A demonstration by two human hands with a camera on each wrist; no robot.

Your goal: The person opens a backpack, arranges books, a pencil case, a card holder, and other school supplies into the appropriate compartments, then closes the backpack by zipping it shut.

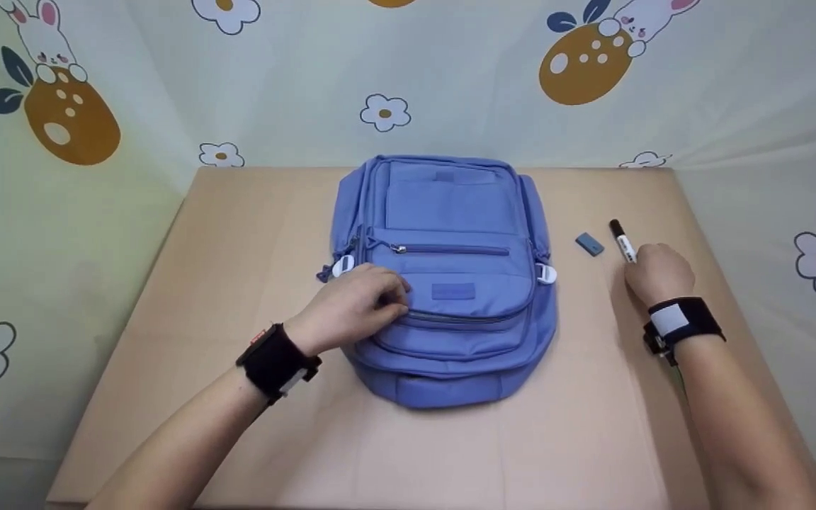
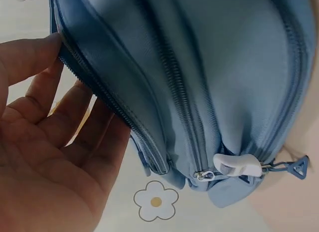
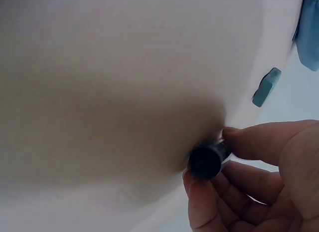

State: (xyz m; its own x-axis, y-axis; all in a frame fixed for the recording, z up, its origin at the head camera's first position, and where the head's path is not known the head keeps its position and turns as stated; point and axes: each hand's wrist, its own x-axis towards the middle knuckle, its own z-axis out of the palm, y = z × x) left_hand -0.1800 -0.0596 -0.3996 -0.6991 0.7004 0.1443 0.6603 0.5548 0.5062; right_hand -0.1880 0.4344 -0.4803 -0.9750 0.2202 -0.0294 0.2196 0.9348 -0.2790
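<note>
A blue backpack [image 1: 450, 212] lies on its back, its zippered front facing up. My left hand [image 1: 355, 304] is at the front pocket, pinching its zippered edge [image 2: 82, 75] between thumb and fingers; the pocket's opening shows as a dark gap. To the right of the bag, my right hand [image 1: 659, 273] pinches a white marker with a black cap [image 1: 622, 239]. In the right wrist view the marker's black end [image 3: 205, 162] faces the camera, with thumb and fingertips around it. Beside it lies a small blue-grey eraser [image 1: 589, 244].
Everything sits on a tan tabletop [image 1: 238, 283]. A patterned cloth [image 1: 450, 71] with flowers and rabbits hangs behind and at both sides. White buckles [image 1: 547, 274] and a closed upper zipper [image 1: 454, 250] show on the bag.
</note>
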